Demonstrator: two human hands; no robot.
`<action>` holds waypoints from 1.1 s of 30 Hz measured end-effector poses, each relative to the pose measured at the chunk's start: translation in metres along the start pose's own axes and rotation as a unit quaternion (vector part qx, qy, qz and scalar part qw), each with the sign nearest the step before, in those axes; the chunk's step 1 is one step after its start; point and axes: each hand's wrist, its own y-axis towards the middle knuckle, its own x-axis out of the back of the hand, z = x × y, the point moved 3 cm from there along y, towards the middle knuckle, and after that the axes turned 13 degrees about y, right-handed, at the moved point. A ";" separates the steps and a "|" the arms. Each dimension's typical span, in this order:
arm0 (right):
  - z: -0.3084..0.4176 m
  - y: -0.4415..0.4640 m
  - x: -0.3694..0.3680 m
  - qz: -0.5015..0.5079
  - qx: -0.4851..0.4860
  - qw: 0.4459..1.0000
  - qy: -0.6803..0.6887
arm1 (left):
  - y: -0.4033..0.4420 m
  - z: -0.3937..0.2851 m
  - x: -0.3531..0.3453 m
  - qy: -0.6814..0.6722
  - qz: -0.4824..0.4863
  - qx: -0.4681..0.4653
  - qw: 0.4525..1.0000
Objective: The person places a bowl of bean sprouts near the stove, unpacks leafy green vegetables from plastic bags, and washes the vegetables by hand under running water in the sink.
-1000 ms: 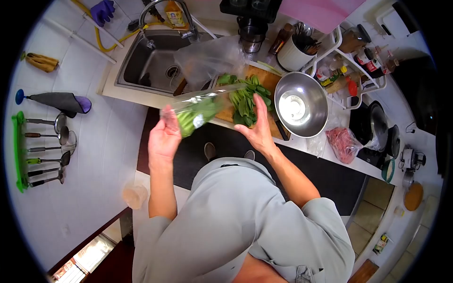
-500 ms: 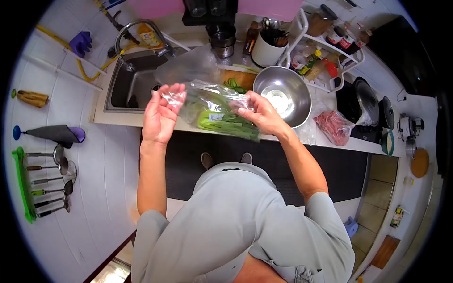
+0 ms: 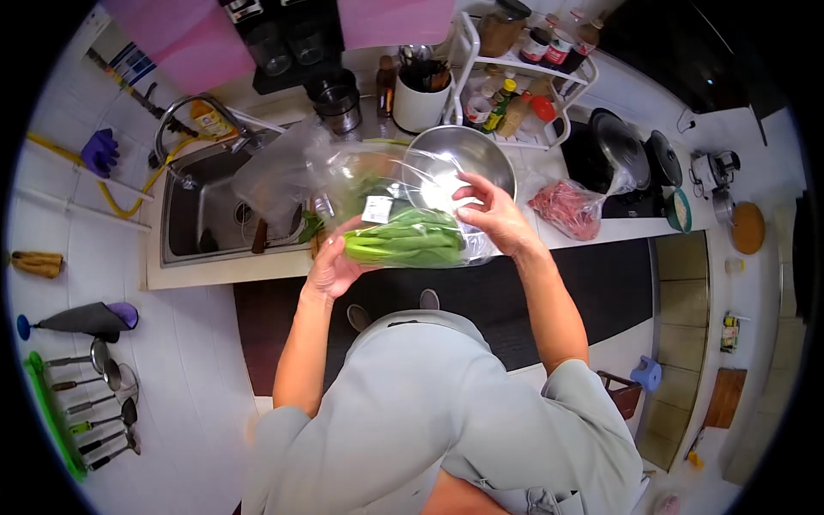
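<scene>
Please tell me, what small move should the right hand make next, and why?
Perhaps the right hand should pinch the loose film of the clear plastic bag: its fingers are curved beside the wrinkled plastic, while the left hand supports the pale stem end of the leafy greens.

The left hand (image 3: 333,271) has shifted down onto the stem end of the bagged greens (image 3: 421,238).

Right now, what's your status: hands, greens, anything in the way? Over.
Left hand holding bagged greens at stem end. Right hand at leafy end. Greens sideways, label showing. Steel bowl beyond, possibly in the way.
</scene>
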 end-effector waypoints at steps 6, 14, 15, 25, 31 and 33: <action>-0.005 -0.019 0.055 -0.085 0.024 0.972 0.217 | -0.009 0.009 0.009 -0.038 -0.039 -0.014 0.998; -0.083 -0.019 0.001 -0.015 -0.062 0.931 0.359 | -0.011 0.035 0.007 -0.096 -0.049 0.034 0.994; -0.072 -0.015 -0.011 -0.015 -0.062 0.931 0.360 | -0.011 0.036 0.006 -0.095 -0.048 0.035 0.994; -0.056 -0.019 -0.050 -0.003 0.227 0.779 -0.585 | -0.017 0.043 -0.034 0.098 -0.136 0.053 0.984; -0.098 -0.026 -0.002 -0.082 0.111 0.966 0.218 | -0.028 0.048 -0.034 0.176 -0.117 0.020 0.977; -0.086 -0.040 0.015 -0.084 0.081 0.970 0.215 | -0.030 0.044 -0.029 0.154 -0.095 0.027 0.983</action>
